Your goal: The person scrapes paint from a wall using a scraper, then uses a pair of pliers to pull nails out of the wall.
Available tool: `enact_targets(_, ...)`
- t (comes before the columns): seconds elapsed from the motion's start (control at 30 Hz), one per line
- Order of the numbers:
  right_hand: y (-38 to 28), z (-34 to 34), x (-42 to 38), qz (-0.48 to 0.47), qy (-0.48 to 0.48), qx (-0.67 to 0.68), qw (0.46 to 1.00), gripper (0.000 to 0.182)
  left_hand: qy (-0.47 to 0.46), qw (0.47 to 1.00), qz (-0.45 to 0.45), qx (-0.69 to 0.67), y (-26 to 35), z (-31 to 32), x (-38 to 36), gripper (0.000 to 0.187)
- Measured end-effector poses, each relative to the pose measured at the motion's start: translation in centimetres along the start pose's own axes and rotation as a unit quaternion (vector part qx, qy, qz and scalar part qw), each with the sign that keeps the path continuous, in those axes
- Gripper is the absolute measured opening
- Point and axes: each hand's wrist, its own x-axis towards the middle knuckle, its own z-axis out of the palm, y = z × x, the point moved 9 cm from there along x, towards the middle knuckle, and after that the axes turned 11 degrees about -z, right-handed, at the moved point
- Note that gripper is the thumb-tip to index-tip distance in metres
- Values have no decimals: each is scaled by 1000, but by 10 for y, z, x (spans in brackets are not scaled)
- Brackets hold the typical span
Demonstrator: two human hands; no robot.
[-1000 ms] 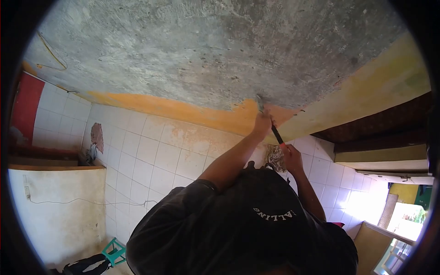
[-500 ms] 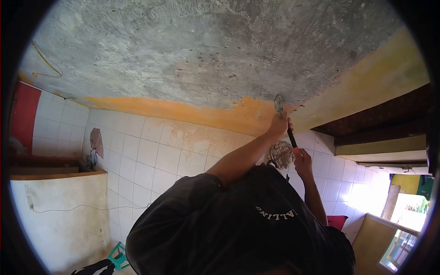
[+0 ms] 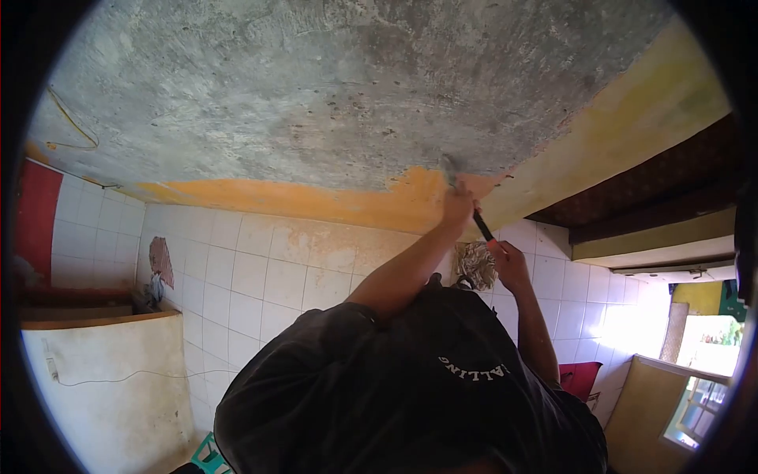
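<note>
A scraper with a grey metal blade (image 3: 448, 169) and a black-and-red handle (image 3: 484, 227) is in both my hands. My left hand (image 3: 458, 206) is wrapped round it close behind the blade. Lower down, my right hand (image 3: 509, 265) grips the red end of the handle. The blade overlaps the edge where bare grey plaster (image 3: 339, 87) meets leftover orange paint (image 3: 316, 204) on the wall. Its tip is slightly blurred.
White tiles (image 3: 284, 276) cover the wall below the paint. A pale bundle (image 3: 475, 265) shows behind my arms. At right are a dark recess (image 3: 655, 186) and a bright window (image 3: 707, 340); at left, a whitish partition (image 3: 106, 395) and a green stool (image 3: 207, 454).
Both hands and the scraper have moved left along the paint edge. The whole view has shifted slightly too.
</note>
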Motion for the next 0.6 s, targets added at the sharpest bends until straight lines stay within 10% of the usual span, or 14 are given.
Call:
enact_targets(0.2,16,21,0,-59,8,9,998,36,-31,999,-19,-12,-2,-12,4,33)
enact_targets(0.33,17,-7,-9,81,-48,26,995,34,-62,998,-22,12,-7,22,-7,35)
enact_targets(0.53,-3,18,2,-111,36,-56,992,32,-45,999,-2,7,1,-14,10,36)
enact_targets(0.6,6,7,-5,-31,18,-32,999,32,-81,996,-27,24,-20,2,12,34)
